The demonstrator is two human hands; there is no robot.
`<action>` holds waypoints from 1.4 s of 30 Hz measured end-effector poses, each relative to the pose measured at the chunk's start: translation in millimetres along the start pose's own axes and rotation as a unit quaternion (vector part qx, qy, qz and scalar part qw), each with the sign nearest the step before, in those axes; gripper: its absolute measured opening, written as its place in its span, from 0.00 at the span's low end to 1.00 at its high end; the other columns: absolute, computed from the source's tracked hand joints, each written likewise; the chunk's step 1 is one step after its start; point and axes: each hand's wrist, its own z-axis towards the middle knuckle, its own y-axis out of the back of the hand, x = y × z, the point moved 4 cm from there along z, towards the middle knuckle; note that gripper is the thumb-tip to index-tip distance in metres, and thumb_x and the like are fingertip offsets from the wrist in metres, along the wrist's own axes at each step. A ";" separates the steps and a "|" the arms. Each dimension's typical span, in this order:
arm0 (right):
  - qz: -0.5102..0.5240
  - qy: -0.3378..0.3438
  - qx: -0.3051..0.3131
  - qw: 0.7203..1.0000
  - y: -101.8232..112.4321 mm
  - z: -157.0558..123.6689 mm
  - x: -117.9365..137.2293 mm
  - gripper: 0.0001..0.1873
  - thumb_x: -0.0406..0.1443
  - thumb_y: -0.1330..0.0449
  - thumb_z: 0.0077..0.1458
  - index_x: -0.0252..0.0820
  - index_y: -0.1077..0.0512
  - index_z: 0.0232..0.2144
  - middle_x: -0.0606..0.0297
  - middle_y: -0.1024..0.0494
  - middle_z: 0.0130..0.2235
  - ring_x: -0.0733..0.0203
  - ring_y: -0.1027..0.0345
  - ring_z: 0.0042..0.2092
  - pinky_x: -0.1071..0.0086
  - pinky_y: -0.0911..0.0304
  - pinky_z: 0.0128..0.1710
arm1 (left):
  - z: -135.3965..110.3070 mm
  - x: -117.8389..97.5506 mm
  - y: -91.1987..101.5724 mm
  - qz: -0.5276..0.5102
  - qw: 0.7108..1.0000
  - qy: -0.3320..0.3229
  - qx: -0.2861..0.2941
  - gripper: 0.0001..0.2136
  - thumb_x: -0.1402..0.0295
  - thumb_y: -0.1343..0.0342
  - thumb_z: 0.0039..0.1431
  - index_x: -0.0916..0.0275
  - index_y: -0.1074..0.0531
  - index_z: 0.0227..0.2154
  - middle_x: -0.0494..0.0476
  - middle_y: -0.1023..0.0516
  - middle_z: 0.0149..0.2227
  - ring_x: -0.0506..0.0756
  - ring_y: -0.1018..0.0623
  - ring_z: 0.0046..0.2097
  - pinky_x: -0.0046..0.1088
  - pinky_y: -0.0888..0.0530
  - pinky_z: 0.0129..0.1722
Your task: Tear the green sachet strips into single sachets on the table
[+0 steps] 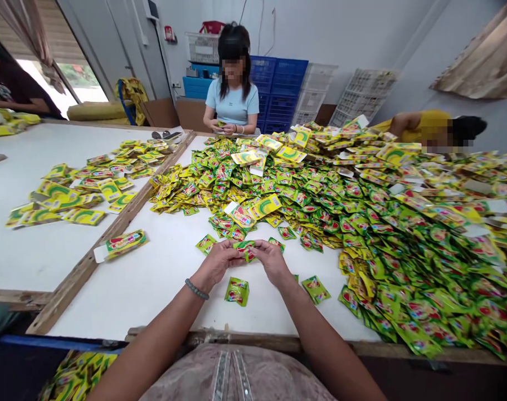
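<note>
Between my two hands, over the white table (161, 295), is a small green sachet (245, 250) with a red picture on it. My left hand (220, 260), below a beaded bracelet, pinches its left side. The fingers of my right hand (273, 260) are closed on its right side. A loose sachet (237, 292) lies flat below my hands, and another sachet (316, 289) lies by my right forearm. Just beyond my fingers are more sachets and a yellow carton (265, 206). To the left, a carton (125, 244) with its white flap open lies near the wooden strip.
A large heap of green sachets (387, 239) mixed with cartons spreads over the right side. A wooden strip (111, 234) divides the table; filled-looking yellow cartons (86, 195) lie left of it. Across sits a co-worker (232, 103). Blue crates (278, 83) stand behind.
</note>
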 end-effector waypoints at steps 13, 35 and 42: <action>-0.064 0.008 0.005 0.998 -5.6 -8.5 6.0 0.13 0.44 0.38 0.47 0.41 0.28 0.30 0.61 0.25 0.29 0.57 0.33 0.33 0.63 0.36 0.36 | -5.5 6.9 1.0 -0.023 0.996 -0.082 0.013 0.14 0.75 0.35 0.35 0.65 0.32 0.27 0.46 0.31 0.21 0.46 0.31 0.24 0.25 0.31 0.31; -0.275 0.006 -0.091 0.957 20.9 2.4 -11.6 0.13 0.43 0.43 0.47 0.38 0.28 0.28 0.66 0.27 0.24 0.61 0.36 0.28 0.70 0.42 0.27 | 19.6 4.0 17.1 0.641 0.738 -0.168 -0.130 0.14 0.66 0.37 0.41 0.61 0.34 0.30 0.56 0.29 0.31 0.58 0.29 0.37 0.32 0.35 0.35; -0.189 0.037 -0.083 0.978 4.9 9.0 -11.3 0.16 0.45 0.38 0.42 0.39 0.28 0.30 0.60 0.25 0.36 0.57 0.33 0.39 0.64 0.37 0.40 | 24.5 16.7 22.1 0.217 0.961 -0.153 -0.076 0.16 0.73 0.37 0.36 0.62 0.37 0.29 0.47 0.31 0.26 0.49 0.30 0.28 0.25 0.33 0.30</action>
